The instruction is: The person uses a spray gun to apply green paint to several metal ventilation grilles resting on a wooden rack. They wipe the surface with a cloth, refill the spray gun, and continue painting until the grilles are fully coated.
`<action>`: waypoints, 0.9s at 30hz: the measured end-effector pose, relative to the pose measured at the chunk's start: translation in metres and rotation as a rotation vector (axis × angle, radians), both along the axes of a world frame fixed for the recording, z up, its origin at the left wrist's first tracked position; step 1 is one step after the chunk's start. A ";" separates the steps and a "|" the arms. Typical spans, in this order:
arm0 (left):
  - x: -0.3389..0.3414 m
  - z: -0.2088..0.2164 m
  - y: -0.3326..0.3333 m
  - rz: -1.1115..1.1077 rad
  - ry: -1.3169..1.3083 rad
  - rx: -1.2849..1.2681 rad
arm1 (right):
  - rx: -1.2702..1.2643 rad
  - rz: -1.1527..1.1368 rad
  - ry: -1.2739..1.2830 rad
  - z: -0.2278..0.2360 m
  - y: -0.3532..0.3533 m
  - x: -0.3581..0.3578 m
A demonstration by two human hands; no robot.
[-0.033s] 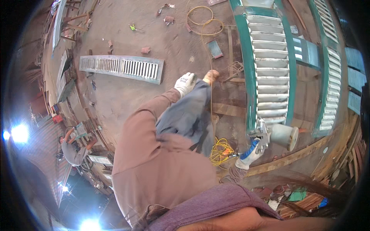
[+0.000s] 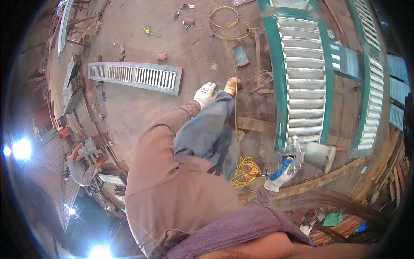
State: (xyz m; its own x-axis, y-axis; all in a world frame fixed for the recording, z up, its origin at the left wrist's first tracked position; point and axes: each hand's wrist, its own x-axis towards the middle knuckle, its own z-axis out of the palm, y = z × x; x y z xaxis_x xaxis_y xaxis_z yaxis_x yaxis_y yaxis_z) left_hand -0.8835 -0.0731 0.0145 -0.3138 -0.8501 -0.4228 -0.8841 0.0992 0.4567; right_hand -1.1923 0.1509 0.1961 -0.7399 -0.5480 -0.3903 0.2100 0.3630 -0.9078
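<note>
Spray gun [image 2: 296,154] within right grip [image 2: 281,173], cup [image 2: 317,156] jutting rightward.

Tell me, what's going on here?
The person's white-and-blue gloved right hand holds a silvery metal spray gun near the closest end of a green-framed louvred shutter with whitish slats. I can't tell whether it is spraying. The white-gloved left hand is beside the blue-grey trouser leg, with nothing visible in it. A coiled yellow hose lies near the right hand.

The dusty brown floor [image 2: 133,103] carries a tangled coil of bright-yellow hose [image 2: 245,172], a looped thin yellow hose [image 2: 224,6], a small reddish-brown block [image 2: 161,56] and a lime-green scrap [image 2: 147,30].
</note>
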 end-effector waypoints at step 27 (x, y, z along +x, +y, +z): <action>-0.126 -0.474 -0.125 0.864 0.485 0.255 | 0.336 0.179 0.257 -0.248 -0.106 -0.057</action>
